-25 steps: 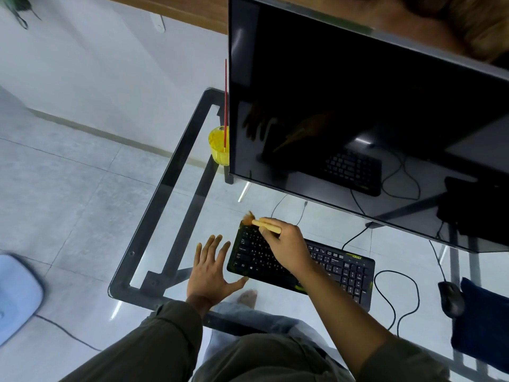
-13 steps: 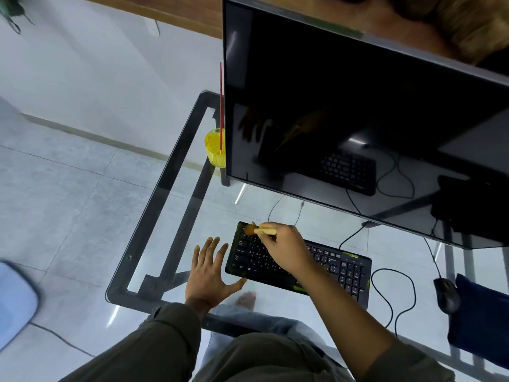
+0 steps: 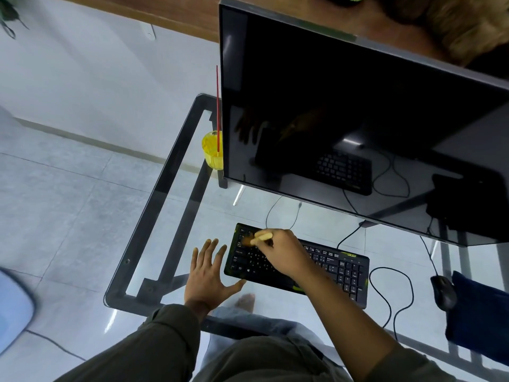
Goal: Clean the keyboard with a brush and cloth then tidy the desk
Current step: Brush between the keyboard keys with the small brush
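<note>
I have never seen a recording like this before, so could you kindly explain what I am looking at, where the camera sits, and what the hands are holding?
No machine is at work here: a person is cleaning with two bare hands. The single picture comes from a wide-angle camera worn on the person's head, looking forward and down, which is why the arms reach in from the bottom. The surface is a glass desk with a dark frame; the floor shows through it. On it lie a black keyboard, a mouse on its cable, a dark monitor and a yellow cup with a red stick. The right hand holds a small brush, with its bristles on the keyboard's upper left keys. The left hand lies flat and open beside the keyboard, the thumb at its near edge.
</note>
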`<state>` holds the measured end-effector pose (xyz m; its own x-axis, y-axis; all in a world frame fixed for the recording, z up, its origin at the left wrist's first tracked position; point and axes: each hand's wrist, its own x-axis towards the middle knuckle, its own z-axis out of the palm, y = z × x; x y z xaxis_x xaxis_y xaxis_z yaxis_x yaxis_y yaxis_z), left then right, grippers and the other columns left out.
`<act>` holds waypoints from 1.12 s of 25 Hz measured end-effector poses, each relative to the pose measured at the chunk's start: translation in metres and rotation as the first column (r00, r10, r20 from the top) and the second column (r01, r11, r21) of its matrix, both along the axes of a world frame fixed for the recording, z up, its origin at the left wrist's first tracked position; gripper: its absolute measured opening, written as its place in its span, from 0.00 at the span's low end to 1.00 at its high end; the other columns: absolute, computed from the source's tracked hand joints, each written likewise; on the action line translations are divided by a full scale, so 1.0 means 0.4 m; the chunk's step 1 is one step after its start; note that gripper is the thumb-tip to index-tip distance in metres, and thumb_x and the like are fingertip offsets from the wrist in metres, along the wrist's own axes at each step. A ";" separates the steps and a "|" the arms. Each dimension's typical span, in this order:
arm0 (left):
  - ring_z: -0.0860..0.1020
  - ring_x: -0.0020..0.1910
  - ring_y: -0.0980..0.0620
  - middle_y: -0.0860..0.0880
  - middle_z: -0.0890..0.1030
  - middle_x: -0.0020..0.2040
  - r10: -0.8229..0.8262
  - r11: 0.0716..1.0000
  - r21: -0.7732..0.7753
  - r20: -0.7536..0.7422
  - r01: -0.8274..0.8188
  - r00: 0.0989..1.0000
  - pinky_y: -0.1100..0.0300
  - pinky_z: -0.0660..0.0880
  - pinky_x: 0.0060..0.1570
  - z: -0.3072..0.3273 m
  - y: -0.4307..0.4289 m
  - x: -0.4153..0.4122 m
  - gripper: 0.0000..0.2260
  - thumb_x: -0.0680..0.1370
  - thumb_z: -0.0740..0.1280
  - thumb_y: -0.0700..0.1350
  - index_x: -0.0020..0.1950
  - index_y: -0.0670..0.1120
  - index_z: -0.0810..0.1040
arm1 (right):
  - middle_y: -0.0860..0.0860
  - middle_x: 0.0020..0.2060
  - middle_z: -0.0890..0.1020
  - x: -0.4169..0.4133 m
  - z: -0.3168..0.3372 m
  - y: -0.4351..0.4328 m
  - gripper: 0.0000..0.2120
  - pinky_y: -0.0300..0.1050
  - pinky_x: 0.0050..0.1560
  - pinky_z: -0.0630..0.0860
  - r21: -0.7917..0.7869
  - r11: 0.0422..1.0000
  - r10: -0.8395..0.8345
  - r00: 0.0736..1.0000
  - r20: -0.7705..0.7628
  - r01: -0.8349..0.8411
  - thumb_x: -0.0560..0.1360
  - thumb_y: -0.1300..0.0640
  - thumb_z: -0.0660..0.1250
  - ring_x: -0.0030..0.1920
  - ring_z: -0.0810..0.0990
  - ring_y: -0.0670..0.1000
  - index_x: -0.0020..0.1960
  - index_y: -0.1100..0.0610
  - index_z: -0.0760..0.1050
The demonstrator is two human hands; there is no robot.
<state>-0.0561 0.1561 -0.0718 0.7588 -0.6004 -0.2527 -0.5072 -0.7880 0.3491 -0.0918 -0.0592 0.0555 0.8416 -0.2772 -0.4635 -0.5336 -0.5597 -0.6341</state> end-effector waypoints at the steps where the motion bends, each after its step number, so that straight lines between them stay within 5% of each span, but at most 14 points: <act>1: 0.50 0.81 0.46 0.47 0.58 0.81 0.003 1.000 0.000 -0.002 -0.003 1.000 0.44 0.42 0.79 0.000 0.001 0.001 0.46 0.69 0.56 0.79 0.78 0.51 0.63 | 0.45 0.47 0.85 0.000 0.000 0.004 0.09 0.43 0.45 0.79 0.024 0.999 0.045 0.998 -0.037 -0.044 0.78 0.48 0.67 0.42 0.81 0.44 0.53 0.49 0.84; 5: 0.52 0.81 0.46 0.46 0.60 0.80 0.003 1.000 -0.015 0.004 -0.003 1.000 0.43 0.45 0.79 -0.002 0.001 0.002 0.46 0.69 0.57 0.79 0.77 0.50 0.65 | 0.46 0.53 0.85 -0.006 0.003 0.006 0.12 0.44 0.53 0.80 -0.016 0.999 -0.045 0.998 0.037 0.046 0.79 0.48 0.66 0.48 0.82 0.47 0.59 0.49 0.82; 9: 0.51 0.81 0.46 0.46 0.59 0.80 0.005 1.000 -0.007 0.004 -0.005 1.000 0.46 0.39 0.79 0.000 -0.003 0.002 0.46 0.69 0.56 0.79 0.77 0.51 0.64 | 0.45 0.53 0.85 -0.014 -0.005 0.013 0.11 0.47 0.55 0.80 0.029 0.998 0.054 0.997 -0.045 -0.053 0.78 0.47 0.66 0.50 0.82 0.46 0.57 0.48 0.82; 11: 0.52 0.80 0.46 0.46 0.59 0.80 0.004 1.000 -0.005 0.013 -0.004 1.000 0.46 0.39 0.79 0.000 0.000 0.001 0.46 0.69 0.56 0.79 0.77 0.51 0.64 | 0.46 0.54 0.85 -0.013 -0.005 0.011 0.13 0.42 0.52 0.79 -0.009 0.999 -0.035 0.999 0.030 0.035 0.79 0.47 0.66 0.48 0.81 0.44 0.60 0.48 0.81; 14: 0.52 0.80 0.45 0.46 0.60 0.80 0.004 1.000 -0.009 0.013 -0.004 1.000 0.42 0.47 0.79 -0.002 0.004 0.002 0.46 0.69 0.56 0.79 0.77 0.51 0.64 | 0.46 0.54 0.85 -0.014 -0.003 0.013 0.11 0.39 0.45 0.75 0.055 0.994 0.092 0.995 -0.046 -0.089 0.79 0.48 0.67 0.42 0.79 0.40 0.58 0.49 0.82; 18: 0.53 0.80 0.45 0.46 0.60 0.80 0.000 1.000 -0.016 0.016 0.000 1.000 0.41 0.48 0.78 -0.001 0.001 -0.001 0.45 0.69 0.57 0.79 0.77 0.50 0.65 | 0.45 0.55 0.85 -0.014 -0.002 0.011 0.13 0.43 0.55 0.79 0.013 0.998 -0.058 0.996 0.068 0.057 0.79 0.48 0.67 0.51 0.82 0.45 0.61 0.49 0.81; 20: 0.51 0.81 0.46 0.47 0.59 0.80 0.003 1.000 -0.008 0.015 -0.003 1.000 0.42 0.46 0.79 -0.002 0.003 0.000 0.45 0.69 0.57 0.79 0.77 0.51 0.64 | 0.45 0.56 0.84 -0.014 0.000 0.017 0.13 0.44 0.56 0.79 0.059 0.998 0.037 0.999 -0.008 -0.036 0.78 0.47 0.67 0.53 0.81 0.45 0.60 0.48 0.81; 24: 0.51 0.81 0.46 0.47 0.59 0.80 0.005 1.000 -0.006 0.017 -0.005 1.000 0.42 0.45 0.79 -0.004 0.001 0.001 0.45 0.69 0.57 0.79 0.77 0.51 0.64 | 0.44 0.57 0.84 -0.024 -0.004 0.015 0.13 0.32 0.53 0.74 0.035 0.997 -0.067 0.995 0.070 0.064 0.79 0.49 0.67 0.52 0.82 0.42 0.62 0.49 0.81; 28: 0.50 0.81 0.46 0.47 0.59 0.80 0.007 1.000 -0.003 0.013 -0.007 1.000 0.43 0.45 0.79 -0.007 0.007 0.000 0.45 0.69 0.56 0.79 0.78 0.51 0.63 | 0.45 0.57 0.84 -0.029 -0.003 0.019 0.13 0.37 0.51 0.76 0.096 0.992 0.083 0.996 -0.022 -0.081 0.78 0.48 0.68 0.47 0.80 0.40 0.61 0.48 0.81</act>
